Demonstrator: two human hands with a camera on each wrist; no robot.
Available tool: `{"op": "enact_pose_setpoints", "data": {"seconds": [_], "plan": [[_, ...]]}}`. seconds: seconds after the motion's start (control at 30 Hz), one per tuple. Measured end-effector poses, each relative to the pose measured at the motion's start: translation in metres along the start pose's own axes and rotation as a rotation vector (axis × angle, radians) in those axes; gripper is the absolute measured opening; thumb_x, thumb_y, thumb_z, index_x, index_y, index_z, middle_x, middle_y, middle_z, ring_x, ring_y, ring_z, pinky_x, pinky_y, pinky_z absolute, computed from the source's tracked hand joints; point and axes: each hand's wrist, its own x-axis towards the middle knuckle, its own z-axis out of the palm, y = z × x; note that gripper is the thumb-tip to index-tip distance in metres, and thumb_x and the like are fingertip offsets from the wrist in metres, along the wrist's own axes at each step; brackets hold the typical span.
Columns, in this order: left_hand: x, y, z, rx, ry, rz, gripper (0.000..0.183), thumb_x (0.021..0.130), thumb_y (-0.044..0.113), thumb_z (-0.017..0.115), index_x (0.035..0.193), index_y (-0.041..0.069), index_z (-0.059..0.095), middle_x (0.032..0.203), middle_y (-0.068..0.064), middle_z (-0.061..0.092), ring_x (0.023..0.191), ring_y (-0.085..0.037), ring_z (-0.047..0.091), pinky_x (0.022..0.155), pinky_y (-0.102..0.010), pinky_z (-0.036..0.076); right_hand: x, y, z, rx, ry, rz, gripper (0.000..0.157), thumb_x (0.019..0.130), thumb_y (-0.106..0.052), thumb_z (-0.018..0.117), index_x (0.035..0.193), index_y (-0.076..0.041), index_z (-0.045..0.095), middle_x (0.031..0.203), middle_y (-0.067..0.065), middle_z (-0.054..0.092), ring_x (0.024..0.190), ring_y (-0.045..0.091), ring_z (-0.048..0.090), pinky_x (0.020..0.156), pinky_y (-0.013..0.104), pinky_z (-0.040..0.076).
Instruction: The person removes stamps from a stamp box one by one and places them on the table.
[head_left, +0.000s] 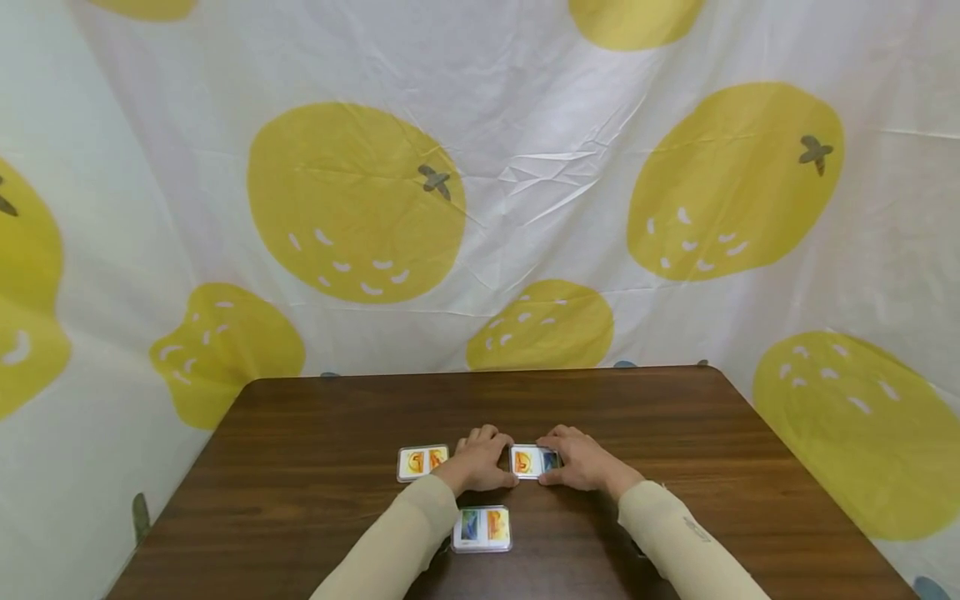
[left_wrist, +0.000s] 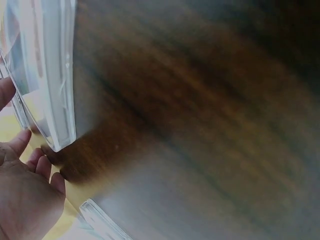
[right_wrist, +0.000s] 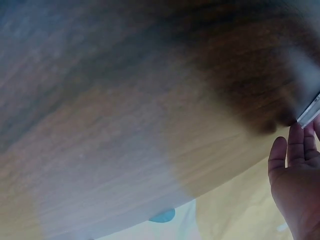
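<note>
**Clear card case between two hands, both gripping by the ends**

Middle card case (head_left: 524, 463): on the wooden table (head_left: 337, 425), ahead of the person, pictures up. Left hand (head_left: 480, 463): thumb and index finger a case's depth apart, curved about the left-end corners and pinching there. Right hand (head_left: 581, 462): thumb and index finger open equally far, pinching the near and far edges by the right end. Firmness of either grip: cannot tell. Flat or slightly raised: cannot tell.

Handling notes: keep fingertips on the rims, off the picture face; match pressure at both ends so the case does not skew; move both hands together. Smooth plastic probably slides easily, so a light touch should do.

Surroundings: second card case (head_left: 423, 463) just left of the left wrist; third card case (head_left: 482, 530) nearer the person, its left edge against the left sleeve (head_left: 397, 533) in the head view. Judged risk: forearm or wrist nudging either one. Right sleeve (head_left: 678, 533) well apart from both. Patterned cloth (head_left: 540, 100) hangs beyond the table, no obstruction.
</note>
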Motion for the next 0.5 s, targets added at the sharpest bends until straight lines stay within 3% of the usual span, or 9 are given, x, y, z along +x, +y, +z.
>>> {"op": "enact_pose_setpoints", "data": {"seconds": [0.27,0.5], "plan": [[0.0016,-0.0017,0.0013,-0.004,0.008,0.004,0.059,0.086,0.044,0.072,0.135,0.016,0.055,0.133,-0.006,0.045,0.124,-0.025,0.040,0.102,-0.045,0.033,-0.0002,0.0000,0.0008,0.000,0.000,-0.012,0.059,0.085,-0.032,0.078,0.131,0.001,0.060,0.119,0.014,0.057,0.109,0.032,0.053,0.095,0.054,0.041],[0.0057,-0.0058,0.0062,-0.007,0.005,0.016,0.058,0.089,0.044,0.071,0.137,0.018,0.053,0.136,-0.008,0.043,0.128,-0.027,0.038,0.104,-0.047,0.032,0.0001,0.0009,0.0017,0.015,-0.007,0.020,0.067,0.084,-0.035,0.080,0.135,0.001,0.058,0.122,0.013,0.056,0.111,0.031,0.053,0.096,0.052,0.042]]}}
